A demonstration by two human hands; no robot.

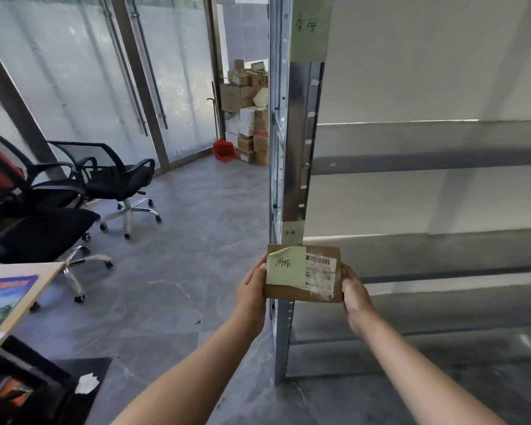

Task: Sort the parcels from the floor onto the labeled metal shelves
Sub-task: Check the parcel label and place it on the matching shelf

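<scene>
A flat brown cardboard parcel (292,292) is gripped at its two short edges: the left hand (252,286) is curled around the left edge and the right hand (354,294) around the right edge, the thumbs on the near face and the remaining fingers hidden behind the card. The parcel is held upright in the air, above the grey tiled floor (181,256) and directly in front of the galvanised metal upright (298,133) of the shelving unit, whose lower length it partly hides. On its face a pale green sticky note (285,268) with handwritten characters is stuck, its top corner folded over, and just beside it a white barcode shipping label (321,273) is seen. A small green handwritten tag (292,232) is fixed to the upright just above the parcel, and a larger green tag (310,26) near the top. Grey metal shelf beams (426,161) extend to the right of the upright. Black mesh office chairs (117,176) are placed to the left, and stacked cardboard cartons (247,118) with a red dustpan (223,150) are seen beyond, near frosted glass doors (74,72).
</scene>
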